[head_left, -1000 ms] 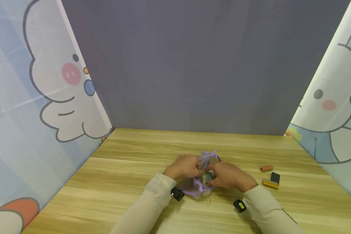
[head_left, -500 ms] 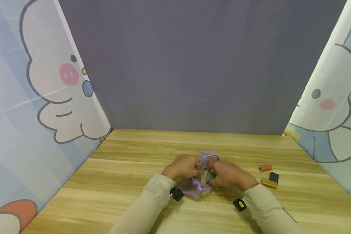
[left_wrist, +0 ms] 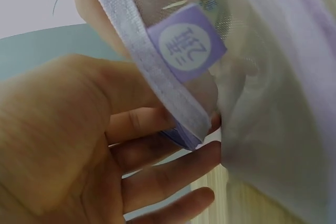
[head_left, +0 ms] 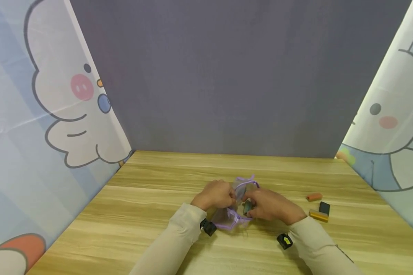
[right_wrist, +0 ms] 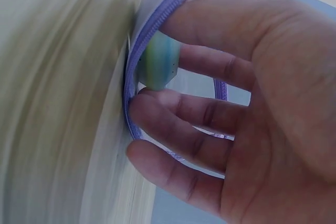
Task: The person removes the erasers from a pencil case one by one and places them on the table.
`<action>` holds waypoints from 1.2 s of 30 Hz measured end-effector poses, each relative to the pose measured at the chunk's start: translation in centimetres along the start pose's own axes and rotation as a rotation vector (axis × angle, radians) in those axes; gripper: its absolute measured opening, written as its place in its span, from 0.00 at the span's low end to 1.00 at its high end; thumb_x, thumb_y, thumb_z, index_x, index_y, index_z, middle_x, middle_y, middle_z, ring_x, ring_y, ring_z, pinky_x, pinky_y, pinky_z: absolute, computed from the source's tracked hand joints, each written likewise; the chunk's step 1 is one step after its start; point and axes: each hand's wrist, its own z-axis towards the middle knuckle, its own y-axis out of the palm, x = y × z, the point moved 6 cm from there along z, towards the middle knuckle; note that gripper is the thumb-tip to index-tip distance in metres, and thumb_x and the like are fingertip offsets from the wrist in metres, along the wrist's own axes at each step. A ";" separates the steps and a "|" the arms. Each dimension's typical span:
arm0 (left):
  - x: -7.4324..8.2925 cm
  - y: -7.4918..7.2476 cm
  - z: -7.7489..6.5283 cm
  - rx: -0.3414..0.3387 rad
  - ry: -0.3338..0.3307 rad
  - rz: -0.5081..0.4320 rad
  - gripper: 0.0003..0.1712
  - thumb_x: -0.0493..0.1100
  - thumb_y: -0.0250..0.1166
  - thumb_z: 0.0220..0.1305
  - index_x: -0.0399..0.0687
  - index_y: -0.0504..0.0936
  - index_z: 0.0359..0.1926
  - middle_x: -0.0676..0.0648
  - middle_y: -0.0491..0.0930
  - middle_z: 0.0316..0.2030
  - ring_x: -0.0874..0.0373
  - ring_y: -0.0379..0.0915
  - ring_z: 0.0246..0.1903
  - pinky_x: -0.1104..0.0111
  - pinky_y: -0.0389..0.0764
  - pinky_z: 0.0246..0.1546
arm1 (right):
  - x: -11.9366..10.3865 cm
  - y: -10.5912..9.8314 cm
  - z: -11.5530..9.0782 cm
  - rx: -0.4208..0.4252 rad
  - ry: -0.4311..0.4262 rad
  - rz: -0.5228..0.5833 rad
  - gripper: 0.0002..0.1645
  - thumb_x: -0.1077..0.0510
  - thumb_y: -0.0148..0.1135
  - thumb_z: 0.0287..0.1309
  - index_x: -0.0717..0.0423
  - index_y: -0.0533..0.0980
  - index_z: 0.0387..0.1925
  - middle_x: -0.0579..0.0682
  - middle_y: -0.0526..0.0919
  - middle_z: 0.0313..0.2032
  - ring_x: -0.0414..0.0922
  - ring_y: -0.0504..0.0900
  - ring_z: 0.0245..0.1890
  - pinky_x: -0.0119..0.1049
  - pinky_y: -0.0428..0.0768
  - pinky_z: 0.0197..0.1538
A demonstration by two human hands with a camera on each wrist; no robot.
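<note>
A mesh zip pouch (head_left: pixel 223 217) with purple edging lies on the table, its mouth spread between the two hands. My left hand (head_left: pixel 216 195) pinches the pouch's edge, and a purple label (left_wrist: pixel 187 44) shows beside the fingers in the left wrist view. At the mouth, my right hand (head_left: pixel 272 206) holds a small block (right_wrist: pixel 160 61) with green and blue stripes between thumb and fingers. In the right wrist view the purple zip (right_wrist: pixel 137 51) curves past the thumb and fingertips. The far part of the block is hidden behind the pouch edge.
To the right of the right hand lie an orange piece (head_left: pixel 314 197), a black block (head_left: pixel 324 208) and a yellow-and-grey block (head_left: pixel 318 215). A grey panel (head_left: pixel 234 76) stands behind the wooden table (head_left: pixel 151 179), with printed cloths at both sides.
My right hand and the striped block shift slightly at the pouch mouth. The left hand keeps its grip on the pouch edge, almost unmoved.
</note>
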 end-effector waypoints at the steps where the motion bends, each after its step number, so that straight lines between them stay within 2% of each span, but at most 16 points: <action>1: 0.0 0.0 0.0 0.002 0.006 -0.003 0.24 0.41 0.67 0.58 0.59 0.67 0.10 0.63 0.60 0.09 0.67 0.55 0.14 0.74 0.56 0.17 | 0.0 0.0 -0.1 0.004 -0.010 -0.001 0.20 0.54 0.75 0.53 0.54 0.82 0.48 0.41 0.79 0.33 0.37 0.75 0.31 0.38 0.75 0.34; 5: 0.1 0.0 0.2 0.011 0.025 -0.006 0.24 0.45 0.68 0.59 0.60 0.68 0.11 0.63 0.62 0.11 0.68 0.56 0.15 0.73 0.57 0.18 | 0.2 0.0 -0.2 0.019 -0.020 -0.015 0.18 0.53 0.75 0.53 0.52 0.83 0.46 0.40 0.79 0.33 0.39 0.76 0.32 0.39 0.76 0.35; 12: -0.2 0.5 0.3 0.014 0.016 -0.038 0.26 0.44 0.67 0.58 0.57 0.61 0.11 0.61 0.55 0.09 0.67 0.47 0.12 0.74 0.49 0.16 | 0.3 0.2 -0.4 0.028 0.000 -0.023 0.19 0.52 0.75 0.53 0.52 0.83 0.46 0.42 0.81 0.37 0.40 0.79 0.35 0.41 0.78 0.38; 20: -0.2 0.5 0.3 0.005 0.017 -0.005 0.22 0.44 0.68 0.57 0.58 0.66 0.14 0.61 0.62 0.14 0.66 0.55 0.16 0.72 0.57 0.20 | 0.4 0.4 -0.6 0.025 0.022 -0.019 0.19 0.51 0.74 0.55 0.52 0.83 0.47 0.41 0.80 0.35 0.37 0.76 0.32 0.39 0.76 0.35; 25: -0.1 0.4 0.4 -0.002 0.021 -0.005 0.21 0.44 0.67 0.59 0.58 0.67 0.14 0.60 0.63 0.14 0.66 0.56 0.16 0.72 0.58 0.20 | 0.7 0.1 -0.6 0.032 0.054 -0.030 0.20 0.52 0.72 0.56 0.54 0.83 0.50 0.40 0.80 0.34 0.35 0.74 0.29 0.38 0.74 0.33; 32: -0.1 0.2 0.4 0.014 0.023 -0.012 0.25 0.43 0.67 0.60 0.57 0.64 0.12 0.60 0.58 0.11 0.66 0.51 0.13 0.73 0.53 0.17 | 0.9 -0.2 -0.5 0.040 0.063 -0.015 0.19 0.50 0.70 0.59 0.54 0.82 0.50 0.37 0.77 0.28 0.35 0.72 0.24 0.37 0.73 0.29; 36: 0.0 0.2 0.3 0.033 0.045 0.008 0.24 0.40 0.66 0.59 0.58 0.65 0.12 0.61 0.59 0.10 0.66 0.54 0.13 0.73 0.57 0.18 | 0.9 -0.2 -0.5 0.048 0.052 0.023 0.19 0.49 0.68 0.62 0.54 0.81 0.50 0.37 0.74 0.23 0.35 0.70 0.20 0.36 0.71 0.27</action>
